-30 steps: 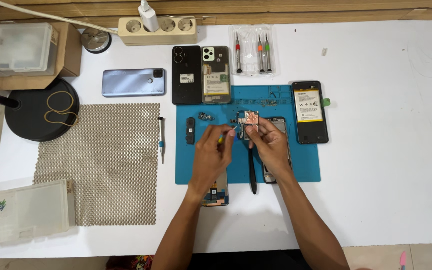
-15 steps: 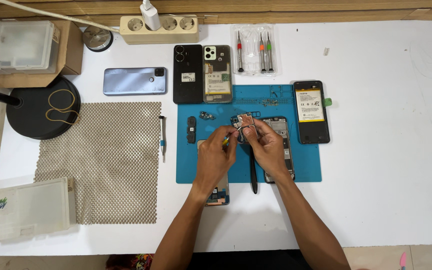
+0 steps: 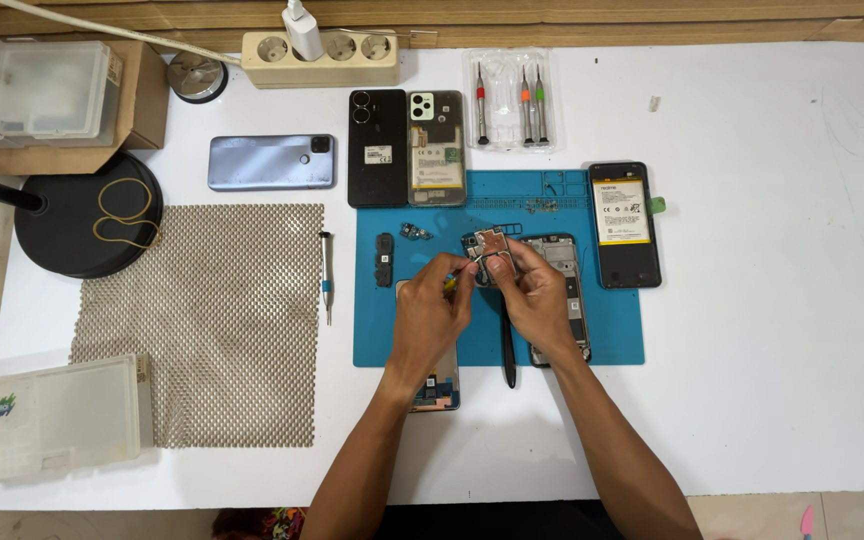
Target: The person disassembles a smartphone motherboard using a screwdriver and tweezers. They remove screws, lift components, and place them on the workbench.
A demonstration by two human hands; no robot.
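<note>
Both my hands meet over the blue work mat. My right hand pinches a small phone circuit board with a copper-coloured shield, lifted just above the mat. My left hand holds a thin tool with a yellow-green tip pointed at the board. An opened phone frame lies on the mat under my right hand. A black spudger rests between my wrists. Another phone part lies partly hidden under my left wrist.
On the mat are a small black part and a tiny board. Around it lie a phone with exposed battery, two backless phones, a blue phone, a screwdriver set, a screwdriver, a mesh mat, a lamp base, plastic boxes and a power strip.
Both hands shifted slightly right and closer together around the small board. The tool tip in my left hand moved in toward it.
</note>
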